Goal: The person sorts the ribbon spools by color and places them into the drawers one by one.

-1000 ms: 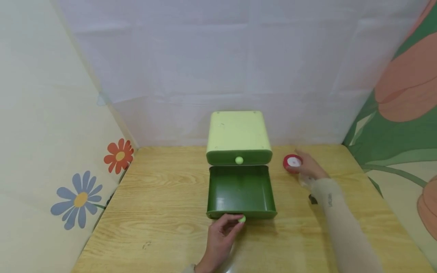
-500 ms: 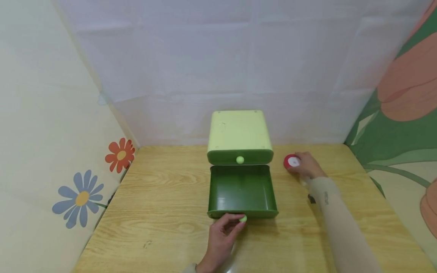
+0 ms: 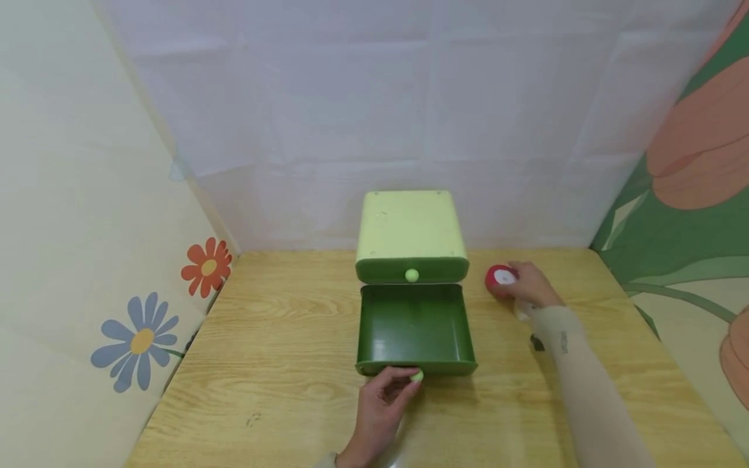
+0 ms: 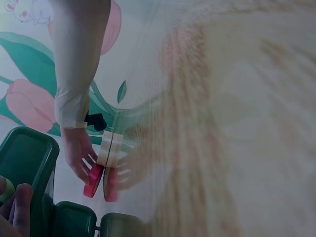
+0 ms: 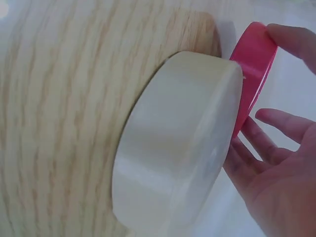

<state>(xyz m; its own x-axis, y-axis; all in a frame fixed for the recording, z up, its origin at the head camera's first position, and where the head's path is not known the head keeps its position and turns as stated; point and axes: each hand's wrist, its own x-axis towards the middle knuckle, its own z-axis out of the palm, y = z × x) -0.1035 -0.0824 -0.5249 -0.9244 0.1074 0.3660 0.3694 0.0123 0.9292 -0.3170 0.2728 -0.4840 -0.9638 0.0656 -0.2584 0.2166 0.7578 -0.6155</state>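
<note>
My left hand (image 3: 374,409) pinches the light green knob (image 3: 417,376) of the lower drawer (image 3: 412,328), which is pulled out of a small two-drawer box (image 3: 412,224). Nothing lies inside that drawer. To the right of the box, my right hand (image 3: 531,286) holds a red ribbon roll (image 3: 493,281) with a white centre, thumb and fingers at its edge. In the right wrist view this red roll (image 5: 254,57) stands on its rim right beside a larger cream-white ribbon roll (image 5: 168,138). From the head, the white roll (image 3: 523,310) is partly hidden by my wrist.
The box stands on a wood-grain table (image 3: 281,338) near the pale back sheet (image 3: 328,130). Its upper drawer (image 3: 380,268) is closed. A small dark item (image 3: 537,343) shows at my right sleeve. Flower-printed panels flank the table on both sides.
My right hand has closed its fingers onto the red roll, which stays in about the same place. The left hand and the drawer have not moved.
</note>
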